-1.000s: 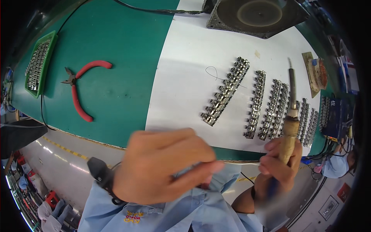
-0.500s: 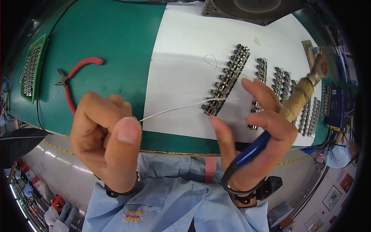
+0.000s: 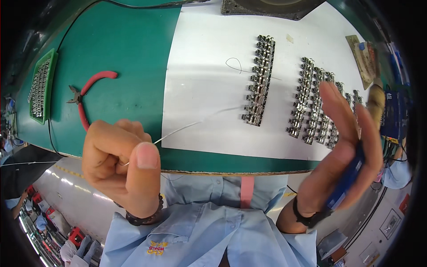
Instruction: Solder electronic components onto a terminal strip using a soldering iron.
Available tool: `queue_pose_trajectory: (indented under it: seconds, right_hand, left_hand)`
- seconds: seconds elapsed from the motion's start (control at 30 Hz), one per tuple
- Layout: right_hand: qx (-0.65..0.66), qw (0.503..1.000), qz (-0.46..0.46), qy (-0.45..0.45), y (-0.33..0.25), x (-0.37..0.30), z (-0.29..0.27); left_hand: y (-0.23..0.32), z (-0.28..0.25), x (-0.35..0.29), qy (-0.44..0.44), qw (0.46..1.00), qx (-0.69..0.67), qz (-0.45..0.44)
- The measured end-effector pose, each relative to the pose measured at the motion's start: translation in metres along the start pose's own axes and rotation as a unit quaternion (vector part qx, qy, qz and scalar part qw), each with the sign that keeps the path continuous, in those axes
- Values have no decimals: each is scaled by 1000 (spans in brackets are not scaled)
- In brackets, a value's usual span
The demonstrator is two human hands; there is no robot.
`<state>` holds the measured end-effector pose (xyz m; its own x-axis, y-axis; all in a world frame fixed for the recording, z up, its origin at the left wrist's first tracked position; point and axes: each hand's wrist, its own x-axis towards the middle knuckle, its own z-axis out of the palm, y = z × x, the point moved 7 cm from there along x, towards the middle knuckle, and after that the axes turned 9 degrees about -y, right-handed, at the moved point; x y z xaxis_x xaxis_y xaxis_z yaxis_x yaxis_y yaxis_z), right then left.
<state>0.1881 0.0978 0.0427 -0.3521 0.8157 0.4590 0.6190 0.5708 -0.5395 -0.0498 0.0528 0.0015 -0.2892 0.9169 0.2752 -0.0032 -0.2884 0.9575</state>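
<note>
My left hand (image 3: pixel 120 164) is closed in a pinch, thumb on top, around a thin silvery solder wire (image 3: pixel 180 129). From the thumb the wire curves up to the right, its far end near the lower part of a strip of small metal connectors (image 3: pixel 260 82) on the white sheet. Off to the right, my right hand (image 3: pixel 342 155), somewhat blurred, holds a soldering iron by its blue handle (image 3: pixel 348 178), with fingers stretched upward. The iron's tan wrapped part (image 3: pixel 376 104) shows beyond the fingertips, pointing at the stand.
Several similar strips (image 3: pixel 302 98) stand in a row at right, partly behind my right hand. Red-handled cutters (image 3: pixel 80 94) and a green tray (image 3: pixel 49 84) of metal parts lie at left. A worn soldering-iron stand (image 3: pixel 361 62) and a dark fan-like box (image 3: pixel 271 9) sit farther back.
My right hand has moved right with the soldering iron, away from the near strip and towards the stand. The left hand still pinches the wire, nearly in place. The view has shifted slightly.
</note>
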Motion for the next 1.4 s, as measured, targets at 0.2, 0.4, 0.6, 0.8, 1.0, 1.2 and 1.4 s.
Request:
queue_pose_trajectory:
  seconds: [0.2, 0.4, 0.6, 0.8, 1.0, 1.2, 1.4]
  right_hand:
    - [263, 947, -25, 185, 21, -28, -21]
    - [179, 963, 49, 197, 22, -37, -18]
    - [151, 963, 84, 209, 29, -48, -34]
    - [231, 968, 25, 93, 33, -42, -33]
    - [275, 960, 15, 61, 29, -31, -23]
    - [225, 971, 40, 74, 27, -28, -16]
    - [208, 972, 61, 92, 27, -27, -15]
  left_hand:
    - [10, 8, -4, -30, 996, -7, 79]
    - [11, 16, -5, -50, 995, 44, 79]
    - [9, 12, -7, -13, 996, 45, 76]
    - [9, 10, -6, -41, 994, 52, 89]
    - [10, 11, -4, -86, 988, 52, 114]
    - [10, 9, -3, -85, 990, 34, 106]
    - [11, 11, -2, -96, 988, 49, 111]
